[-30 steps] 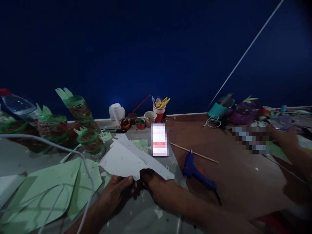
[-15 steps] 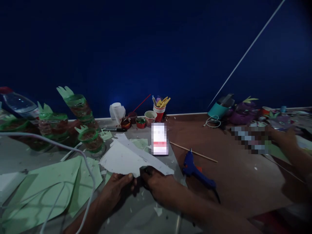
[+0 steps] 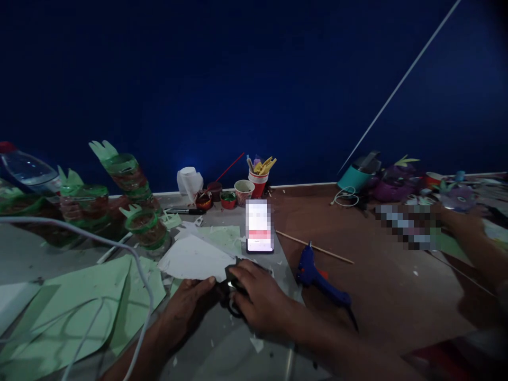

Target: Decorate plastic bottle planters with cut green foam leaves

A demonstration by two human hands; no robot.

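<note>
My left hand (image 3: 189,301) pinches the lower edge of a piece of white paper (image 3: 194,256), thumb on top. The paper's pointed end runs right, to where my right hand (image 3: 260,296) is. That hand is closed on dark-handled scissors (image 3: 235,308); one loop shows below its fingers, and a small bright metal part shows by the paper. The blades are mostly hidden. A phone (image 3: 259,226) with a lit, blurred screen stands just beyond. On the right, a blue glue gun (image 3: 323,280) lies beside a wooden stick (image 3: 317,247).
Green paper sheets (image 3: 75,312) and a white cable (image 3: 145,270) lie at left. Behind them stand green-rimmed containers (image 3: 145,227). Paint pots (image 3: 228,200) and a red cup (image 3: 259,186) line the wall. At far right another person's hand (image 3: 456,219) is over a blurred object.
My right hand has turned and opened its grip somewhat around the scissors, exposing a handle loop. The strip of white paper formerly extending right past it is now mostly covered.
</note>
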